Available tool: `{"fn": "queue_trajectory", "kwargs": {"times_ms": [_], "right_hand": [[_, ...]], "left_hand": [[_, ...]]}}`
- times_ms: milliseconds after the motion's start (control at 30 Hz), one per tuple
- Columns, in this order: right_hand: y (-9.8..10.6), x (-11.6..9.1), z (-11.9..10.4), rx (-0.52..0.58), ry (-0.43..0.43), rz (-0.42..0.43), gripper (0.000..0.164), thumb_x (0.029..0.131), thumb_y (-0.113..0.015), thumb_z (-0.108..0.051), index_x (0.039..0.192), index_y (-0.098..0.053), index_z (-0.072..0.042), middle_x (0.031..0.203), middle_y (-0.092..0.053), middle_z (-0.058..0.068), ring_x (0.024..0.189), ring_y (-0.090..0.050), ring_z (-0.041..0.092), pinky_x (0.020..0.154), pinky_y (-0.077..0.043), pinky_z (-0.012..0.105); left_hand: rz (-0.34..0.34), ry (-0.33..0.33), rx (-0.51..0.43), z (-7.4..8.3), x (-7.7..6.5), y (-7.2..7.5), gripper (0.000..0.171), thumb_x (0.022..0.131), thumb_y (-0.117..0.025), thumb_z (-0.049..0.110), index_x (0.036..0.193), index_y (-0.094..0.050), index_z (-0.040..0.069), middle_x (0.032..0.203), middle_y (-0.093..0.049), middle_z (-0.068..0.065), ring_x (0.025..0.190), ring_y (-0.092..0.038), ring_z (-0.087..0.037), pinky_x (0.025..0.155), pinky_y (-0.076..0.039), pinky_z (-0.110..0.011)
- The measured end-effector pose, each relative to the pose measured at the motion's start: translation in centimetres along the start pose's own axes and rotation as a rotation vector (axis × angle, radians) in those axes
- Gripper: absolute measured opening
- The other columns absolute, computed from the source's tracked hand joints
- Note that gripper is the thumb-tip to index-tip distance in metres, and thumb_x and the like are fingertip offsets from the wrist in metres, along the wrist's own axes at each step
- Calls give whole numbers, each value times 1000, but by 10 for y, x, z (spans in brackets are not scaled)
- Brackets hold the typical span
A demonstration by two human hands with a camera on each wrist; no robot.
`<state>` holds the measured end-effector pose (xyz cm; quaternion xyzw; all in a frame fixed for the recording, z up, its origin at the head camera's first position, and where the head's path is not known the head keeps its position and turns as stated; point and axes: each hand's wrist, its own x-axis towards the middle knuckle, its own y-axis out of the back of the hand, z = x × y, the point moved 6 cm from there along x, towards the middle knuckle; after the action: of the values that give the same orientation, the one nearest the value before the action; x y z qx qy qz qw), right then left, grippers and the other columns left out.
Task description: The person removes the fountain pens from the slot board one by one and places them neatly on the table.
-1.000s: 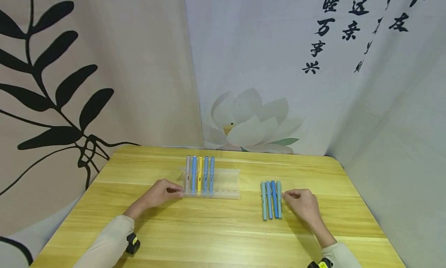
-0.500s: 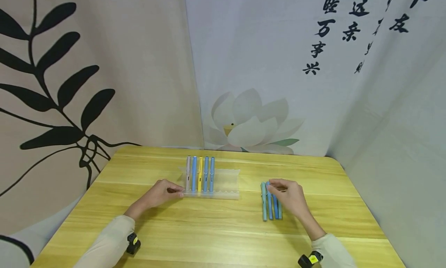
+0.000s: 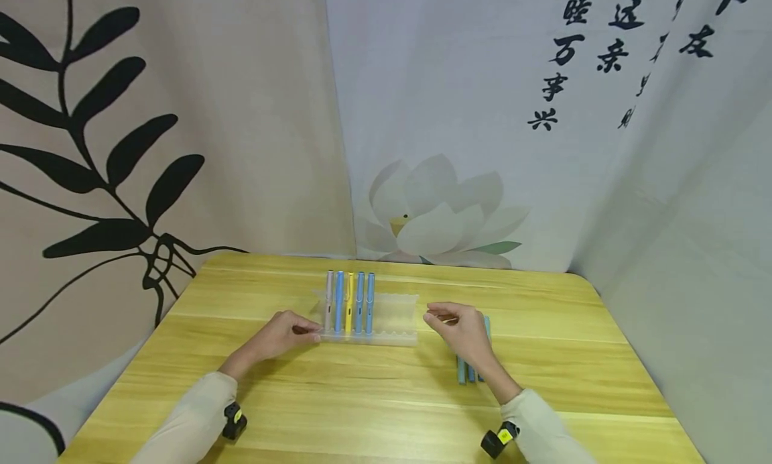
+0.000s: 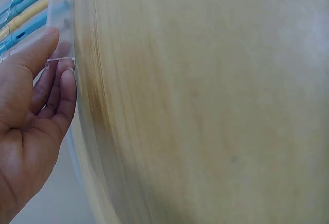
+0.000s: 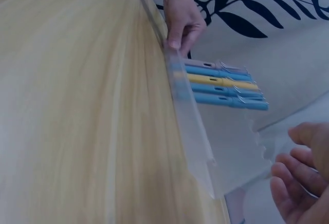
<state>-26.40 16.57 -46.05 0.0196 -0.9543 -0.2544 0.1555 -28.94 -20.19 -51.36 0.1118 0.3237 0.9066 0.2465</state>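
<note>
My left hand (image 3: 283, 334) pinches the near left corner of a clear plastic pen rack (image 3: 395, 318), thumb on top in the left wrist view. Pens stand side by side in the rack's left half: a pale mauve pen (image 3: 328, 302), a yellow pen (image 3: 349, 304) and 3 blue ones. To the right of the rack hovers my right hand (image 3: 463, 331), fingers loosely bent; the right wrist view shows nothing between thumb and fingers. Beneath that hand and wrist lie loose pens, among them a green pen (image 3: 461, 371), mostly hidden in the head view.
Everything is on a yellow wood-grain table (image 3: 362, 410). Behind it hangs a pale curtain (image 3: 271, 149) with printed leaves, a lotus and black characters. The rack's right half holds no pens.
My right hand has moved left from beside the loose pens, across them, toward the rack's right end. My left hand has stayed on the rack's corner, and the racked pens look the same.
</note>
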Motion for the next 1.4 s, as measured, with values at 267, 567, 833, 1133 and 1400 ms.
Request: {"fn": "queue_trajectory", "kwargs": {"times_ms": [267, 567, 833, 1133, 1400], "right_hand": [[-29, 9, -5, 15, 13, -21, 21, 92, -79, -26, 110, -80, -15, 97, -78, -3, 86, -71, 12, 78, -58, 28], [-64, 18, -10, 42, -23, -86, 22, 95, -76, -24, 112, -79, -12, 98, -78, 0, 86, -72, 14, 77, -58, 30], [-91, 29, -13, 31, -21, -94, 25, 95, -75, -21, 113, -78, -4, 98, -79, 3, 86, -73, 16, 75, -59, 31], [-105, 38, -15, 28, -41, -103, 24, 94, -76, -23, 110, -79, -5, 99, -79, 6, 86, -74, 16, 71, -60, 29], [-116, 43, -15, 31, -43, -119, 19, 94, -76, -20, 105, -80, -5, 95, -79, 8, 81, -73, 15, 68, -59, 28]], "left_hand": [[2, 13, -8, -3, 1, -1, 27, 98, -72, 26, 116, -77, 6, 115, -76, -9, 92, -70, -11, 77, -57, -25], [-1, 25, 9, -2, 1, 0, 28, 98, -71, 26, 116, -77, 6, 116, -75, -9, 93, -70, -11, 78, -56, -24], [-6, 26, 7, -1, 1, 0, 26, 98, -71, 25, 116, -77, 6, 117, -75, -10, 96, -70, -12, 79, -56, -25], [-2, 29, 12, -3, 2, 0, 27, 98, -71, 27, 116, -78, 8, 116, -75, -9, 95, -70, -12, 78, -56, -25], [-7, 20, 5, -3, 2, 0, 28, 98, -71, 27, 116, -77, 7, 117, -75, -10, 95, -70, -12, 78, -57, -25]]}}
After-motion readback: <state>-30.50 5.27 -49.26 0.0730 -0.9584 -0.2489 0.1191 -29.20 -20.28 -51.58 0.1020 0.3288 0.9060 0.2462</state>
